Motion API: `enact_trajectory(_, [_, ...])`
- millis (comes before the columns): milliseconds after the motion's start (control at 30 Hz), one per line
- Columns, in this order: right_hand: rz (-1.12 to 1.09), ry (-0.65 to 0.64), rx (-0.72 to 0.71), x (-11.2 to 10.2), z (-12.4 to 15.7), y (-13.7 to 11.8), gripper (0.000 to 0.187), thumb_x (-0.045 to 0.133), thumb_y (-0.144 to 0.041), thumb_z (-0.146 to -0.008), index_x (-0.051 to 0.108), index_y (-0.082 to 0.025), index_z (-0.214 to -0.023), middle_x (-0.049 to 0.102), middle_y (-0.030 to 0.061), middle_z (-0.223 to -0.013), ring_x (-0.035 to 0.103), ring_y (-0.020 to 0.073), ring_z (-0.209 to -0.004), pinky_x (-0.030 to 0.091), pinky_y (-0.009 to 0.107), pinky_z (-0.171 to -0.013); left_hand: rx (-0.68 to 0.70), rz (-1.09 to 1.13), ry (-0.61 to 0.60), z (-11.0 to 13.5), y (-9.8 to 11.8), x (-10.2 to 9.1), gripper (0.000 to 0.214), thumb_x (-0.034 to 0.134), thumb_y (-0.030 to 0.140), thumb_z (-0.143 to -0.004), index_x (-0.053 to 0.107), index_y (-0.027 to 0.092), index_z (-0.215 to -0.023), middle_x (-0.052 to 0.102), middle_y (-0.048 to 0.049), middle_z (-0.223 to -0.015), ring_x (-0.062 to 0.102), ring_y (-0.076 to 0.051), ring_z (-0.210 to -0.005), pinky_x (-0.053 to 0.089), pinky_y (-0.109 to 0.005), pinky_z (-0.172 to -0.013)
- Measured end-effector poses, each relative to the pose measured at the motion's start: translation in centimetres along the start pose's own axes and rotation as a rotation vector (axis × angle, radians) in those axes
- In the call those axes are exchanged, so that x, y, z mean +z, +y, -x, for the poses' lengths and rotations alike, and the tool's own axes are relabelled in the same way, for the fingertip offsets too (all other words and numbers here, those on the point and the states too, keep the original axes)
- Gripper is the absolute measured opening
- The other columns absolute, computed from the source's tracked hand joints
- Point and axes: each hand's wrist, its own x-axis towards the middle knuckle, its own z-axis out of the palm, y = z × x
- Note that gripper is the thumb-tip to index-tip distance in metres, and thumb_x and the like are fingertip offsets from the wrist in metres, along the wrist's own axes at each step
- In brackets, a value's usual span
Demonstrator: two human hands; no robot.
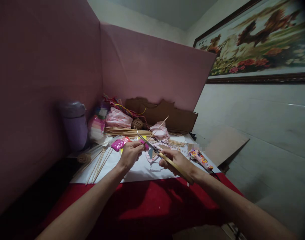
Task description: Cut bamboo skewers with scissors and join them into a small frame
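My left hand (129, 154) pinches a small magenta piece (144, 144) between thumb and fingers. A thin wooden stick (160, 126) slants up and right from beside that piece; whether it is joined to it I cannot tell. In my right hand (174, 159) are scissors with long yellowish handles (178, 169). Their dark blades reach left to the magenta piece, and whether they touch it is too small to tell. Beneath the hands lies a white sheet (134, 176) with a magenta packet (119, 144) left of the piece.
Bundled sticks (127, 131) and a ball of brown twine (136, 123) lie at the back, before torn cardboard (162, 111). Loose sticks (99, 165) are on the left, near a purple bin (75, 128). A flower-patterned tool (200, 159) with a cord sits right. Pink panels (152, 66) enclose the back.
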Motion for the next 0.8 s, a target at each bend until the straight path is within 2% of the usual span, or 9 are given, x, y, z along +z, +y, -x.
enact_trajectory(267, [0.036,0.011,-0.038,0.3,-0.1,0.2,0.040,0.065,-0.055,-0.069,0.063,-0.016,-0.074,0.055,-0.0006,-0.063,0.044,0.0105,-0.056,0.032,0.022,-0.050,0.031,-0.038,0.005,-0.2,-0.4,-0.3,0.025,0.057,0.036,-0.064,0.061,0.011,-0.062,0.029,0.0081,-0.038,0.023,-0.004,-0.036,0.014,-0.019,-0.037])
enact_trajectory(367, [0.052,0.018,-0.047,0.2,-0.1,0.2,0.040,0.065,-0.056,-0.069,0.063,-0.016,-0.074,0.056,-0.0004,-0.064,0.047,0.0120,-0.059,0.033,0.022,-0.052,0.145,-0.148,0.053,-0.2,-0.7,-0.3,0.024,0.057,0.035,-0.068,0.062,0.012,-0.060,0.034,0.0059,-0.041,0.029,-0.006,-0.039,0.019,-0.020,-0.039])
enact_trajectory(467, [0.077,0.032,-0.045,0.2,-0.2,0.0,0.040,0.064,-0.056,-0.070,0.064,-0.016,-0.075,0.054,-0.0010,-0.063,0.045,0.0118,-0.058,0.033,0.022,-0.051,0.319,-0.288,0.163,-0.2,-1.1,-0.2,0.020,0.057,0.031,-0.072,0.063,0.014,-0.063,0.047,0.0021,-0.050,0.040,-0.008,-0.047,0.029,-0.020,-0.045])
enact_trajectory(533, [0.089,0.047,-0.047,0.4,-0.1,0.0,0.039,0.064,-0.055,-0.071,0.062,-0.016,-0.075,0.054,-0.0011,-0.065,0.045,0.0117,-0.059,0.033,0.022,-0.052,0.355,-0.295,0.198,-0.2,-1.3,-0.2,0.019,0.058,0.031,-0.073,0.062,0.015,-0.063,0.049,0.0017,-0.052,0.042,-0.008,-0.049,0.031,-0.020,-0.046])
enact_trajectory(600, [0.090,0.064,-0.060,0.6,-0.1,0.0,0.038,0.065,-0.054,-0.071,0.060,-0.016,-0.077,0.054,-0.0009,-0.068,0.046,0.0122,-0.061,0.034,0.022,-0.054,0.298,-0.218,0.173,-0.3,-1.3,-0.4,0.022,0.060,0.033,-0.072,0.058,0.015,-0.059,0.046,0.0029,-0.048,0.039,-0.007,-0.045,0.028,-0.019,-0.043])
enact_trajectory(733, [0.089,0.072,-0.089,1.0,0.0,0.4,0.038,0.067,-0.051,-0.070,0.058,-0.018,-0.086,0.052,-0.0017,-0.070,0.045,0.0123,-0.062,0.034,0.022,-0.055,0.035,0.030,0.051,-0.5,-0.6,-0.8,0.026,0.064,0.037,-0.066,0.053,0.015,-0.055,0.037,0.0068,-0.039,0.026,-0.004,-0.034,0.016,-0.018,-0.035])
enact_trajectory(800, [0.108,0.081,-0.104,1.0,0.0,0.6,0.036,0.070,-0.047,-0.069,0.058,-0.018,-0.088,0.051,-0.0026,-0.070,0.044,0.0117,-0.061,0.034,0.022,-0.055,-0.079,0.099,0.002,-0.5,-0.1,-0.9,0.023,0.066,0.032,-0.061,0.051,0.015,-0.055,0.035,0.0076,-0.038,0.023,-0.002,-0.032,0.012,-0.017,-0.034])
